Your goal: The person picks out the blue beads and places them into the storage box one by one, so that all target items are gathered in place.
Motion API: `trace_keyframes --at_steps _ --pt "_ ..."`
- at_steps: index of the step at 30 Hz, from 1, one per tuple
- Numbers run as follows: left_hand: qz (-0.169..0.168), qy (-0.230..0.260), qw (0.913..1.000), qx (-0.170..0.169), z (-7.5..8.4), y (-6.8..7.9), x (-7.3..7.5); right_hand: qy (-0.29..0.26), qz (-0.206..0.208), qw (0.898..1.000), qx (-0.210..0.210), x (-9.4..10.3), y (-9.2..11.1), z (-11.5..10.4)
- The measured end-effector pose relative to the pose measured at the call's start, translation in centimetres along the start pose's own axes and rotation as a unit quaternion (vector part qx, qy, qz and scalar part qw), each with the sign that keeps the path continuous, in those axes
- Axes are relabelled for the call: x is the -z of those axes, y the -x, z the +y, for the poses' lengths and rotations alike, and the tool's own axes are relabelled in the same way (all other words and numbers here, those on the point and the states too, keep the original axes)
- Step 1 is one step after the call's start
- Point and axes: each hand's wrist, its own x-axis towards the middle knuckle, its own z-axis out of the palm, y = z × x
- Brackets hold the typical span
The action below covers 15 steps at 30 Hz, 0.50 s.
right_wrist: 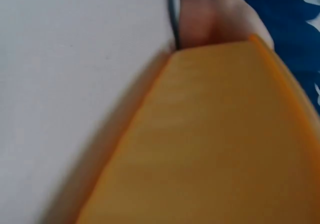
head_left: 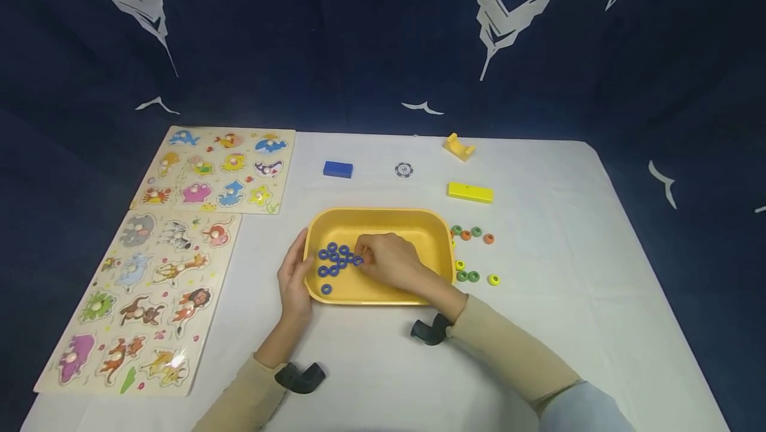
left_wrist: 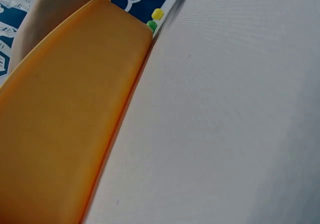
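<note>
A yellow tray [head_left: 383, 217] stands on the white table, with several blue ring beads [head_left: 333, 270] in its left half. My left hand [head_left: 296, 282] grips the tray's left end, thumb at the rim; in the right wrist view this hand [right_wrist: 212, 22] shows at the tray's far end. Reaching over the front rim, my right hand [head_left: 390, 259] is inside the tray. Its curled fingers pinch a tilted blue bead [head_left: 358, 261] at the right of the group; the fingertips are partly hidden. The tray's outer wall [left_wrist: 75, 109] fills much of the left wrist view.
Green, orange and yellow beads [head_left: 474, 276] lie right of the tray. Behind it are a blue block [head_left: 338, 169], a poker chip [head_left: 403, 170], a yellow block [head_left: 470, 193] and a yellow curved block [head_left: 459, 147]. Two animal puzzle boards [head_left: 230, 266] lie at left.
</note>
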Motion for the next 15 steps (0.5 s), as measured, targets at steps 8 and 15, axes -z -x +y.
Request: trace_keyframes --at_steps 8,15 --pt "0.005 -0.005 1.0000 0.002 0.1 0.2 0.1 0.035 -0.030 0.999 0.008 -1.6 -0.9 -0.8" --pt "-0.012 -0.019 0.9997 0.008 0.2 0.1 0.4 -0.021 -0.021 0.999 0.018 -0.8 -0.1 -0.6"
